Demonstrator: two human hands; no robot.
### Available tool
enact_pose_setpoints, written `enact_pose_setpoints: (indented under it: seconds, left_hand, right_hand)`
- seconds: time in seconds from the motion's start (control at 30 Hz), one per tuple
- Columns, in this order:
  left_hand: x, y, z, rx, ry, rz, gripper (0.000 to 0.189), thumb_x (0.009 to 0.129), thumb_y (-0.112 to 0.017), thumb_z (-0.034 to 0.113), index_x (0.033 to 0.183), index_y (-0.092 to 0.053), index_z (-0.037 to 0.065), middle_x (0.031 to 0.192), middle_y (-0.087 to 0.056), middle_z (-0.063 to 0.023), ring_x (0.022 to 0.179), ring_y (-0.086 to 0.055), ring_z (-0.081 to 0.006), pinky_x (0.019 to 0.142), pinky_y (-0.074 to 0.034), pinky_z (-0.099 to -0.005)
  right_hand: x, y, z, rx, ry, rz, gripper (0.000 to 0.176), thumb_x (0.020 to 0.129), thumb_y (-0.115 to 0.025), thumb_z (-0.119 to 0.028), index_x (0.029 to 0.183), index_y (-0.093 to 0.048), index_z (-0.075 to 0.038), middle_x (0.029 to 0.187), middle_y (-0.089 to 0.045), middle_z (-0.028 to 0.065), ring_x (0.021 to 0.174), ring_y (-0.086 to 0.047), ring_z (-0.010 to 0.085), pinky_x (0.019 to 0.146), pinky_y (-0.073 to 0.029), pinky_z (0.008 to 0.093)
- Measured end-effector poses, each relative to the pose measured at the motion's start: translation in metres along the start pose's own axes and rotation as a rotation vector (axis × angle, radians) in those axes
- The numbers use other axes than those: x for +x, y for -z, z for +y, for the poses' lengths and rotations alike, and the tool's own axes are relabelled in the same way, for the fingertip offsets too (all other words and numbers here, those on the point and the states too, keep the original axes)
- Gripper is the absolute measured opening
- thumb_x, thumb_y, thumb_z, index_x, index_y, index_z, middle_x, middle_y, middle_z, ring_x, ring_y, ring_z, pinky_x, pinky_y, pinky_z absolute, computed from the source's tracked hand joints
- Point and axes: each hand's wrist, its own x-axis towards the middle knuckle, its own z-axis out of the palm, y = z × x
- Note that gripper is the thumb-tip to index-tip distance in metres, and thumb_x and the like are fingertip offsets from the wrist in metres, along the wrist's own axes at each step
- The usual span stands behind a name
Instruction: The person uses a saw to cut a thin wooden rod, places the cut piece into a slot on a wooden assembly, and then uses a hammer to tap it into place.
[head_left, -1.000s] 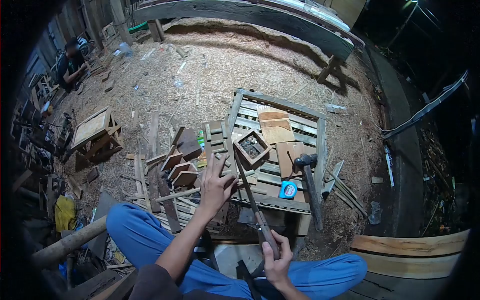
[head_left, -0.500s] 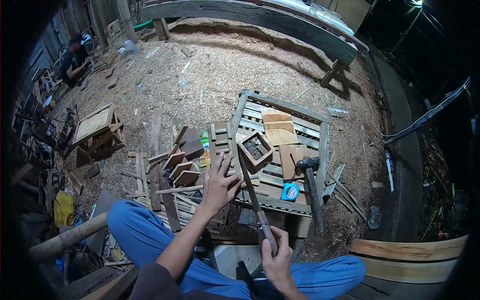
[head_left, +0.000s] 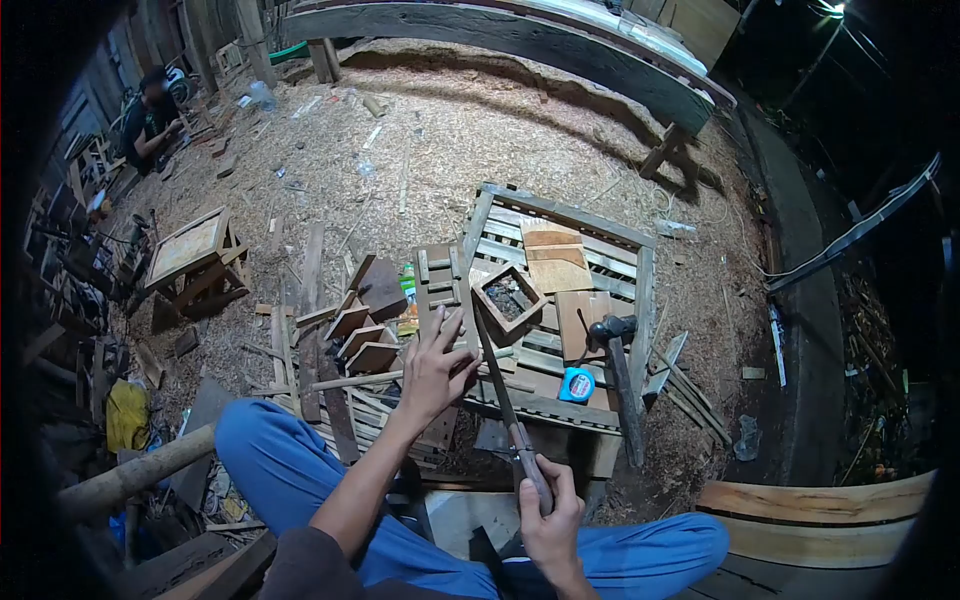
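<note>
My right hand [head_left: 552,512] is wrapped round the wooden handle of a long narrow blade tool [head_left: 502,395], whose dark blade points up and away. My left hand [head_left: 432,370] lies with fingers spread on a wooden board with small blocks [head_left: 438,277], beside the blade. Part of that board is hidden under the hand. Right of the blade, a square wooden box [head_left: 509,300] with small bits inside rests on a slatted pallet [head_left: 647,290]. A blue tape measure [head_left: 577,384] and a hammer [head_left: 622,370] lie at the pallet's right side.
Small wooden pieces [head_left: 366,345] and loose sticks lie left of the board. A wooden stool [head_left: 190,250] stands further left. Another person [head_left: 150,125] sits at the far left. A heavy bench [head_left: 500,40] crosses the back, and curved planks [head_left: 820,500] lie at right.
The blade tool and my right hand have shifted slightly left. My left hand stays on the board, with its fingers a little changed in position.
</note>
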Motion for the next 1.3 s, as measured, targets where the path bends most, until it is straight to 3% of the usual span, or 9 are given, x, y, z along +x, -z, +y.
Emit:
enact_pose_setpoints:
  seconds: [0.17,0.27,0.43,0.53,0.67,0.83,0.97,1.03,1.3]
  left_hand:
    - [0.0,0.0,0.003,0.059,-0.006,-0.038,0.014,0.087,-0.081,0.028,0.094,-0.082,0.016,0.158,-0.053,-0.0069,0.154,-0.036,-0.0374,0.108,-0.039,-0.064]
    - [0.002,0.002,0.006,0.053,0.006,-0.018,0.016,0.086,-0.081,0.029,0.094,-0.081,0.015,0.157,-0.055,-0.0061,0.155,-0.035,-0.0371,0.113,-0.033,-0.0663]
    - [0.001,0.004,0.006,0.04,0.019,-0.03,0.016,0.088,-0.079,0.028,0.093,-0.078,0.013,0.156,-0.055,-0.0052,0.155,-0.035,-0.0368,0.122,-0.015,-0.0706]
    - [-0.002,-0.001,0.006,-0.023,-0.019,0.002,0.014,0.089,-0.079,0.024,0.092,-0.076,0.011,0.155,-0.057,-0.0055,0.153,-0.038,-0.0359,0.122,-0.012,-0.0722]
    - [-0.001,-0.002,0.01,-0.037,-0.01,0.017,0.014,0.087,-0.08,0.02,0.094,-0.074,0.01,0.151,-0.061,-0.0046,0.153,-0.039,-0.0338,0.123,-0.015,-0.0711]
    - [0.003,0.002,0.023,-0.072,0.049,0.09,0.016,0.088,-0.079,0.015,0.102,-0.076,0.01,0.134,-0.071,-0.0091,0.143,-0.053,-0.0288,0.124,-0.015,-0.0701]
    - [0.003,0.0,0.019,-0.112,0.024,0.071,0.017,0.088,-0.078,0.013,0.103,-0.075,0.009,0.123,-0.075,-0.0113,0.134,-0.062,-0.0295,0.123,-0.02,-0.0701]
    - [0.005,0.003,0.02,-0.124,0.014,0.086,0.017,0.088,-0.077,0.012,0.104,-0.074,0.008,0.118,-0.076,-0.0122,0.127,-0.066,-0.031,0.122,-0.026,-0.0684]
    - [0.01,0.01,0.023,-0.132,0.031,0.158,0.016,0.088,-0.075,0.01,0.103,-0.072,0.004,0.109,-0.076,-0.0147,0.113,-0.071,-0.0319,0.122,-0.031,-0.0631]
  right_hand:
    - [-0.002,0.002,0.0,-0.02,0.054,0.003,0.036,0.098,-0.068,-0.015,0.127,-0.062,0.005,0.096,-0.074,0.0207,0.084,-0.075,0.0232,0.076,-0.057,0.0351]
    - [0.003,0.001,-0.003,0.023,-0.002,0.011,0.036,0.098,-0.069,-0.015,0.127,-0.062,0.005,0.095,-0.075,0.0196,0.084,-0.075,0.0205,0.075,-0.057,0.0332]
    - [-0.003,0.002,0.016,0.082,0.041,0.076,0.037,0.094,-0.074,-0.015,0.123,-0.067,0.006,0.096,-0.077,0.0181,0.085,-0.076,0.0187,0.075,-0.058,0.031]
    - [-0.005,0.005,0.026,0.112,0.052,0.12,0.037,0.092,-0.077,-0.015,0.121,-0.069,0.006,0.097,-0.078,0.0175,0.085,-0.076,0.0185,0.075,-0.06,0.0308]
    - [-0.003,0.009,0.027,0.053,0.088,0.118,0.036,0.091,-0.078,-0.014,0.12,-0.07,0.006,0.096,-0.078,0.0176,0.084,-0.077,0.0188,0.075,-0.06,0.0311]
    - [-0.01,-0.002,0.03,0.072,0.169,0.205,0.037,0.091,-0.079,-0.016,0.118,-0.07,0.007,0.097,-0.078,0.0177,0.085,-0.077,0.0205,0.076,-0.061,0.0313]
    - [-0.015,0.001,0.036,0.088,0.102,0.196,0.037,0.091,-0.079,-0.016,0.118,-0.07,0.008,0.098,-0.079,0.0184,0.087,-0.078,0.0211,0.078,-0.061,0.0314]
    - [-0.013,-0.001,0.044,0.061,0.178,0.222,0.037,0.09,-0.08,-0.015,0.117,-0.07,0.008,0.097,-0.079,0.0185,0.085,-0.077,0.0201,0.078,-0.061,0.0309]
    - [-0.009,-0.008,0.053,0.048,0.257,0.245,0.037,0.089,-0.08,-0.015,0.116,-0.071,0.008,0.094,-0.078,0.0178,0.081,-0.076,0.0178,0.075,-0.061,0.0294]
